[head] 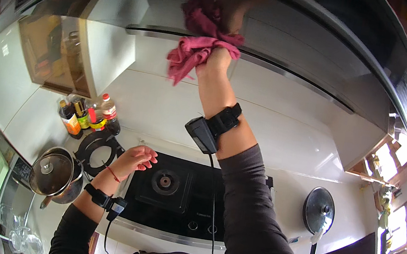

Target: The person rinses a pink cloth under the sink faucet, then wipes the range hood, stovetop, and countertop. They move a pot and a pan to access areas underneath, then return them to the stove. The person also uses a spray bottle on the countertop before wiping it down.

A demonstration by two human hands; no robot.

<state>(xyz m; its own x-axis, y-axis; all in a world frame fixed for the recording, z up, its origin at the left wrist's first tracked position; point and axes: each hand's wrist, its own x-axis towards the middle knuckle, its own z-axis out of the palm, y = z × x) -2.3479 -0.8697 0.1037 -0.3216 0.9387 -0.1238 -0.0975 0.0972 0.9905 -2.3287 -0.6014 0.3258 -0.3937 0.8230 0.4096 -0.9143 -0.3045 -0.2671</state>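
Note:
My right hand (218,60) reaches up and presses a crumpled dark-pink cloth (190,55) to the glossy black range hood (304,35). The cloth covers most of the fingers, and the hood's shiny panel mirrors both cloth and hand. Lower down, my left hand (138,160) hovers near the left edge of a black gas cooktop (174,217), fingers loosely curled around nothing. A bare burner (165,181) shows to the right of that hand. Each forearm wears a strapped black device with a cable.
Left of the cooktop are black pan-support rings (85,149), a glass-lidded pot (74,188) and several sauce bottles (70,119). A wall cabinet (112,34) juts out above them. A lidded frying pan (318,211) stands on the right counter, its handle towards me.

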